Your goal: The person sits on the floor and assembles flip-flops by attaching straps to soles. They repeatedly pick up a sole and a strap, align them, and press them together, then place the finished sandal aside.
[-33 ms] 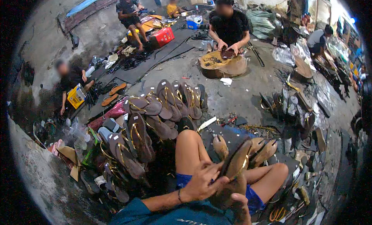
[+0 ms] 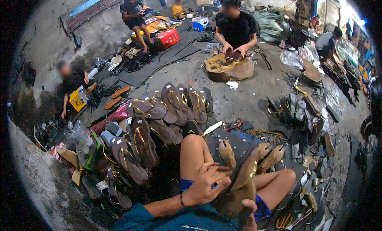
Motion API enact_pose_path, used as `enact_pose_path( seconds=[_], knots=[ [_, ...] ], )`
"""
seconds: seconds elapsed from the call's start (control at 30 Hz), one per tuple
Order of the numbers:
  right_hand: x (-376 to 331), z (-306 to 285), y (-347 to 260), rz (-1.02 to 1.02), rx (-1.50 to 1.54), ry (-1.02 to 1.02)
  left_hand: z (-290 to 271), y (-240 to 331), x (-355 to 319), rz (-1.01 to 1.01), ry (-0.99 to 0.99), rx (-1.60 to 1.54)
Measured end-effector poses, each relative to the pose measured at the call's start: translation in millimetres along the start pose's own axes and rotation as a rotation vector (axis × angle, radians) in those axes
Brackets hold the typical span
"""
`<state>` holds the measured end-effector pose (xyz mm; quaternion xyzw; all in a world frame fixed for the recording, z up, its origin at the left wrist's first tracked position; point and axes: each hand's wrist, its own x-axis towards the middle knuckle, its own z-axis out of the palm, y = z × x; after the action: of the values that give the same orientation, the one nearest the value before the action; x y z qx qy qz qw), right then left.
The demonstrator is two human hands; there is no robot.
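Your left hand [image 2: 203, 187] has shifted slightly, loosely spread left of the tan foot form [image 2: 244, 179]; whether your right hand [image 2: 249, 216] grips, I can't tell.

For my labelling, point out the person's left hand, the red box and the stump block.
Left hand [image 2: 205, 186], head view: back of the hand.
Red box [image 2: 167, 39], head view: its red side.
Stump block [image 2: 230, 75], head view: its side wall.

Rough matt grey concrete floor [image 2: 248, 96].
At five o'clock, a smooth brown foot-shaped form [image 2: 246, 183], possibly wood; at eight, matt brown sandals [image 2: 148, 152] strapped in glossy gold; at one, a rough round yellow-topped wooden block [image 2: 229, 75]; at two, a glossy clear plastic bag [image 2: 291, 59].
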<state>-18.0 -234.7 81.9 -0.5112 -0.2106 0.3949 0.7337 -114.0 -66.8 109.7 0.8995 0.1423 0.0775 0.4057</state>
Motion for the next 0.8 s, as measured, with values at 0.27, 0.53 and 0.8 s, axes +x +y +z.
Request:
enact_pose_path(
  seconds=[0.27,0.53,0.8],
  knots=[
    [-35,-13,12,0.129,0.240,0.189,59,0,-46,-0.179,-0.292,-0.779],
    [-39,-11,16,0.158,0.301,0.199,72,-25,-72,-0.432,-0.380,-1.070],
    [-30,-15,0,0.041,0.355,0.157,58,-6,-42,-0.344,-0.487,-1.161]
  ],
)
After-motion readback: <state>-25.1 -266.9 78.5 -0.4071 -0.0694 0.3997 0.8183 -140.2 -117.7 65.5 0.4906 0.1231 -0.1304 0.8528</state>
